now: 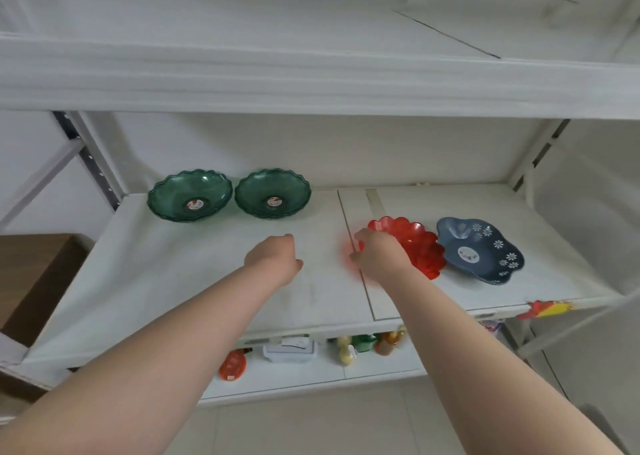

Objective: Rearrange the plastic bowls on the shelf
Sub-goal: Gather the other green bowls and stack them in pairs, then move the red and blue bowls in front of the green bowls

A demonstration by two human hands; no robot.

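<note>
Two green scalloped bowls stand side by side at the back left of the white shelf: a left green bowl and a right green bowl. A red translucent scalloped bowl sits right of centre, its left rim gripped by my right hand. Touching the red bowl's right side is a blue bowl with white flowers. My left hand hovers over the bare middle of the shelf, fingers curled, holding nothing.
An upper shelf overhangs close above. On the lower shelf sit an orange item, a white box and small bottles. A brown cardboard box stands at the left. Metal uprights frame both sides.
</note>
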